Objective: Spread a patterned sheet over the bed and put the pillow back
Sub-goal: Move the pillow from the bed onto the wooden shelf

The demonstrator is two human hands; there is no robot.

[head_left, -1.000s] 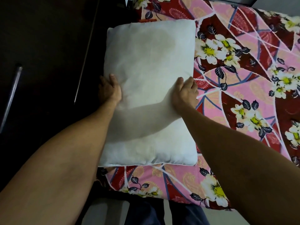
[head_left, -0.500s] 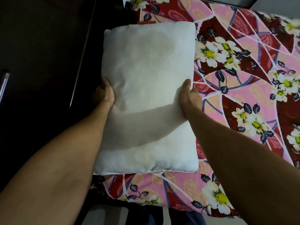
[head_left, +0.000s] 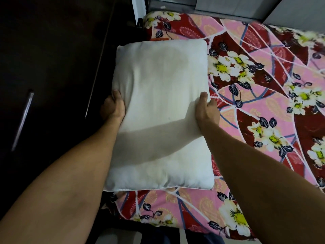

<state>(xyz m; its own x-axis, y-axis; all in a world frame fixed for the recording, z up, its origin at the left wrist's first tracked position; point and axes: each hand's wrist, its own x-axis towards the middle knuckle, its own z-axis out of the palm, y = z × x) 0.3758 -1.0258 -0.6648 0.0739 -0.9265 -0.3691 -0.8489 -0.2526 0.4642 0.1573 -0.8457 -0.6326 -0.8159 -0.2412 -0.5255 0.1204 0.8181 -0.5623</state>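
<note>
A plain white pillow [head_left: 161, 110] is held over the left end of the bed, its long side running away from me. My left hand [head_left: 112, 107] grips its left edge, thumb on top and fingers hidden underneath. On the right edge my right hand [head_left: 207, 110] grips the same way, fingers curled around it. A patterned sheet [head_left: 260, 95] in pink and dark red with white flowers covers the bed beneath and to the right of the pillow. My right forearm casts a shadow across the pillow.
A dark wooden wardrobe [head_left: 52, 67] with metal bar handles [head_left: 22, 118] stands close on the left of the bed. Grey wall panels [head_left: 246, 7] run behind the bed. A strip of floor [head_left: 114, 235] shows at the bottom.
Both hands have shifted from resting on top of the pillow to gripping its side edges. The pillow has tilted up slightly and drawn a little nearer to me.
</note>
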